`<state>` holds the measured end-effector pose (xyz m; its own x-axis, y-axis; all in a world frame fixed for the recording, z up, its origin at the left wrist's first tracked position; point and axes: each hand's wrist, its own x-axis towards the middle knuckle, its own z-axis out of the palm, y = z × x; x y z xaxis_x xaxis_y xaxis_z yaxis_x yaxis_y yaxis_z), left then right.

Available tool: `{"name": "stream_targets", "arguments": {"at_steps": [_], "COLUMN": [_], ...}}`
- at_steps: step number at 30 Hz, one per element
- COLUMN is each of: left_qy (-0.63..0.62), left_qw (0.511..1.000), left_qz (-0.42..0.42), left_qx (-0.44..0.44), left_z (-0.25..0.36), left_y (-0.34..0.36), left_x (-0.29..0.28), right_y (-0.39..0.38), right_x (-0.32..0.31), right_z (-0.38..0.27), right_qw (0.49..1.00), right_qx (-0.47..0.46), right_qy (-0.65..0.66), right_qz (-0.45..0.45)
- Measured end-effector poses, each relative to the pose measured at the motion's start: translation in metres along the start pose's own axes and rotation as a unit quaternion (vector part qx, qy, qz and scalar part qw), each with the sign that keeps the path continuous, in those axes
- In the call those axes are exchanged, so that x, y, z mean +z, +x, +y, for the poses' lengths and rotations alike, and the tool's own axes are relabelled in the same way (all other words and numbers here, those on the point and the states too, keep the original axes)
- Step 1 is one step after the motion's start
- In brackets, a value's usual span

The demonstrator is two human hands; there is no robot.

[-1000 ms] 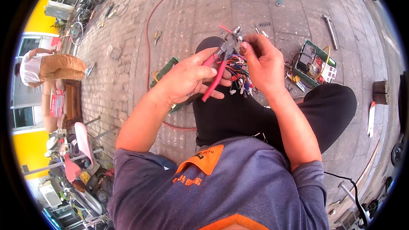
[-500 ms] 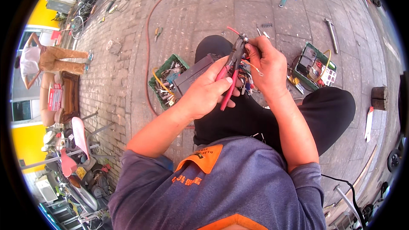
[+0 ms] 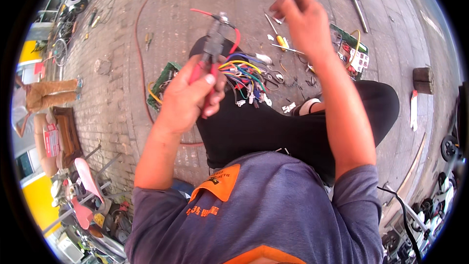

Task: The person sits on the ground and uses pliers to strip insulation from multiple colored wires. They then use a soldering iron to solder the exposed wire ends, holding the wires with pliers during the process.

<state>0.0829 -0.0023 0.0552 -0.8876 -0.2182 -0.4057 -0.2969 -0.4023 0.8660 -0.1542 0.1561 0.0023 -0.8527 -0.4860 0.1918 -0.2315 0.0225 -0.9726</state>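
Note:
My left hand point(image 3: 190, 93) is closed around red-handled pliers point(image 3: 213, 49), raised in front of my left knee. A red wire point(image 3: 202, 12) sits at the tip of their jaws, and a red length hangs down beside them. Just right of the pliers a bundle of coloured wires point(image 3: 246, 76) with white connectors spreads over my dark trouser leg. My right hand point(image 3: 308, 19) is held up farther out and to the right, its fingers bent. Blur smears its fingertips, so whether anything is between them is unclear. Beyond it lies a yellow-handled screwdriver point(image 3: 280, 39) on the paving.
A green toolbox point(image 3: 359, 46) stands at right and another green box point(image 3: 159, 85) at left, partly behind my left arm. A hammer point(image 3: 358, 13) lies far right. A hose point(image 3: 139, 34) crosses the ground at left. A person point(image 3: 51, 95) stands near a wooden-framed sofa point(image 3: 66, 134).
My right hand has left the pliers and swung up and away. My left hand has shifted left with the pliers and red wire. The wire bundle is now more exposed.

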Motion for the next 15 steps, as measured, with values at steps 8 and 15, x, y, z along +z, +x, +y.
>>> {"name": "stream_targets", "arguments": {"at_steps": [8,15], "left_qy": [-0.042,-0.072], "left_qw": [0.998,0.996], "left_qz": [0.021,0.036], "left_qx": [-0.031,-0.032], "left_z": [-0.022,-0.021], "left_y": [0.025,0.022], "left_x": [-0.002,-0.018], "right_y": [0.031,0.000], "right_x": [-0.049,-0.033], "right_z": [0.253,0.383], "right_qw": [0.763,0.655], "right_qx": [0.189,0.254], "right_qy": [-0.533,-0.626], "right_qz": [-0.312,-0.338]}}
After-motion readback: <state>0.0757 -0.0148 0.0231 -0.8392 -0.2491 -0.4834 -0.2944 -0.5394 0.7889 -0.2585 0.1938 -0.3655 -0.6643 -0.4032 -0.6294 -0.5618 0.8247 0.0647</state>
